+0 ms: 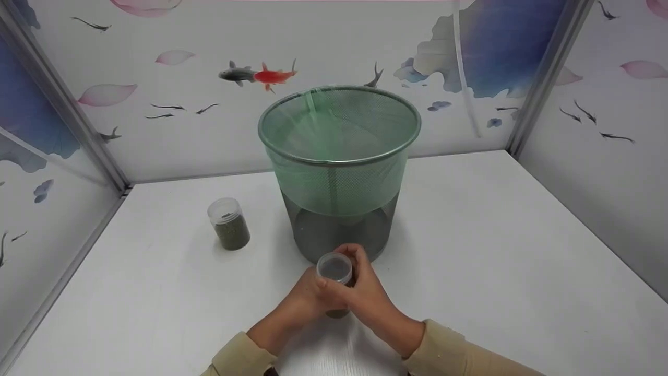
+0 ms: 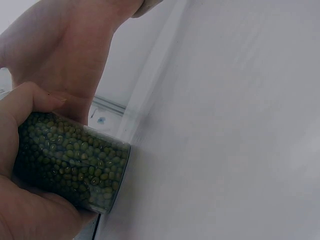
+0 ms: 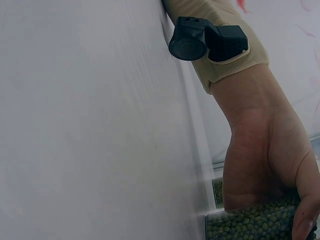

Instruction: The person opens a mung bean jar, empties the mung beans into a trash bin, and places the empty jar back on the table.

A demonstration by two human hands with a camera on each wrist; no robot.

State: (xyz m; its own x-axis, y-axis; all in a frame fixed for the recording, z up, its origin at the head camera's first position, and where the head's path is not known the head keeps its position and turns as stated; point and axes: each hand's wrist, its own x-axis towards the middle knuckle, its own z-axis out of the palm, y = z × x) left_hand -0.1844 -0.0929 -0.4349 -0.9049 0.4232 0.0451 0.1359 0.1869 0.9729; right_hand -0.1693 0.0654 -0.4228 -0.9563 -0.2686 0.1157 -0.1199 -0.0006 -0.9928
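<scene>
1. No text, label, brand, number or sign can be read in any of the three views.
</scene>
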